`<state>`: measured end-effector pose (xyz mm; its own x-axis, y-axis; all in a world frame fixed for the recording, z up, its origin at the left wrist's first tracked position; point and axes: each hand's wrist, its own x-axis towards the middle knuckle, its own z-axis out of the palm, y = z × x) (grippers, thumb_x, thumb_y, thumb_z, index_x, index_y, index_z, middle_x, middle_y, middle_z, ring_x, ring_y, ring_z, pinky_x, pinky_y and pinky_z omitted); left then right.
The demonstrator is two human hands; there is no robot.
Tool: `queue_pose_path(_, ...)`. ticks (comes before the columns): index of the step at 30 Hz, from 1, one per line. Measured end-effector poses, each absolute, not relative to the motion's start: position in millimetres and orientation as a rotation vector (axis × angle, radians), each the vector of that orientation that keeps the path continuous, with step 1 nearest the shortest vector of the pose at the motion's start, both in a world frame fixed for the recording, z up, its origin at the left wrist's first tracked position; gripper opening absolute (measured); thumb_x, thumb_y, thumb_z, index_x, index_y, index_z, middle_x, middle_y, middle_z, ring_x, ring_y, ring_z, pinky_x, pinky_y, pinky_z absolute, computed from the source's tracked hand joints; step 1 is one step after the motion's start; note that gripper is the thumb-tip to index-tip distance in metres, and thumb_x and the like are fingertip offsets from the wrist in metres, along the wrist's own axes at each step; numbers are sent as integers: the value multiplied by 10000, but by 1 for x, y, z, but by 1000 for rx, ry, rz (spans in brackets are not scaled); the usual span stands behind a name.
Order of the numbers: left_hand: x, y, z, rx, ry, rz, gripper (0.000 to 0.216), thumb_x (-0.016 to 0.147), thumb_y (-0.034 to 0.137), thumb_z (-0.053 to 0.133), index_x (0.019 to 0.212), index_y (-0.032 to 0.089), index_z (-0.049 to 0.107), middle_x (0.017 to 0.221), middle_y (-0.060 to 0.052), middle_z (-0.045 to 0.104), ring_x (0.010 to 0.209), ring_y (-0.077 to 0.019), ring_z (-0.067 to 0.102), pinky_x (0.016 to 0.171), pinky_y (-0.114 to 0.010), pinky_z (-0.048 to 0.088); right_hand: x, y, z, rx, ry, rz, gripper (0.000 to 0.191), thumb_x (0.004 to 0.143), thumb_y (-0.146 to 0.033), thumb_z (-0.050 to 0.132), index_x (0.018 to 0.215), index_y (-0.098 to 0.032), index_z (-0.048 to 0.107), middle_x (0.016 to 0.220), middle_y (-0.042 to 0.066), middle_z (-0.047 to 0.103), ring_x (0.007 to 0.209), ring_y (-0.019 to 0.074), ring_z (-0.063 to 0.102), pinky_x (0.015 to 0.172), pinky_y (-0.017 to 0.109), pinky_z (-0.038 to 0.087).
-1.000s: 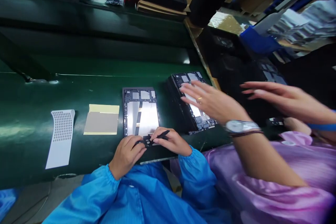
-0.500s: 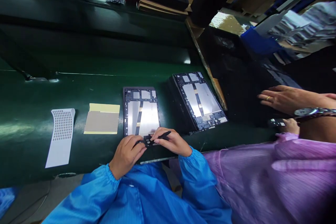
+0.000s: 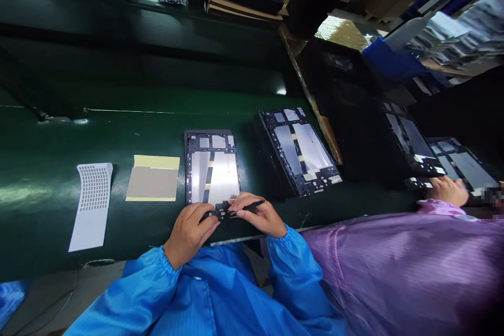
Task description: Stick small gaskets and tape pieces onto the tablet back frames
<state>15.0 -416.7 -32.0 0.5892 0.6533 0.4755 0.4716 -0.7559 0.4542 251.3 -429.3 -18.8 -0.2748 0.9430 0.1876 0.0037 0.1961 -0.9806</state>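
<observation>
An open tablet frame (image 3: 211, 165) with silver panels lies on the green belt in front of me. My left hand (image 3: 189, 231) pinches a small black part (image 3: 221, 212) at the frame's near edge. My right hand (image 3: 258, 215) is closed round a thin black pointed tool (image 3: 252, 205), with its tip at that same part. Both blue sleeves reach in from below.
A second tablet frame (image 3: 301, 149) lies on a black stack to the right. A tan sheet (image 3: 153, 178) and a white perforated strip (image 3: 91, 205) lie to the left. A co-worker in a purple coat (image 3: 401, 262) sits at right, a hand (image 3: 451, 190) by more frames (image 3: 460, 165).
The co-worker's hands have left the second frame and drawn back to the right. My own hands have stayed put; the tool tip has shifted slightly.
</observation>
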Motion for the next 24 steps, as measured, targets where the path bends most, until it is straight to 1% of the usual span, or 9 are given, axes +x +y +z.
queue_pose_path(12, 14, -417, -31, 2567, 926, 922, 73, 942, 183, 609, 958, 195, 679, 1034, -76, 701, 960, -218, 659, 805, -349, 551, 249, -430, -12, -1067, -1577, 1212, 151, 947, -339, 650, 926, -217, 738, 896, 66, 776, 879, 197, 719, 946, 445, 602)
queue_pose_path(17, 15, -416, -32, 2534, 916, 929, 57, 926, 175, 630, 963, 185, 673, 1027, -77, 698, 967, -219, 656, 828, -356, 554, 250, -431, -14, -1012, -1540, 1188, 105, 946, -277, 654, 946, -220, 742, 897, 61, 783, 872, 190, 719, 942, 438, 605)
queue_pose_path(20, 15, -417, -30, 2488, 909, 998, 53, 911, 188, 659, 963, 180, 666, 1011, -76, 697, 971, -217, 653, 844, -360, 557, 249, -430, -13, -999, -1543, 1188, 95, 944, -252, 655, 958, -219, 743, 901, 59, 783, 872, 186, 718, 941, 432, 605)
queue_pose_path(24, 6, -423, -21, 2372, 989, 1135, 71, 901, 171, 670, 967, 192, 658, 1006, -66, 688, 970, -203, 650, 875, -370, 545, 248, -430, -11, -1041, -1588, 1204, 116, 942, -287, 659, 940, -217, 751, 891, 60, 777, 857, 187, 715, 937, 425, 605)
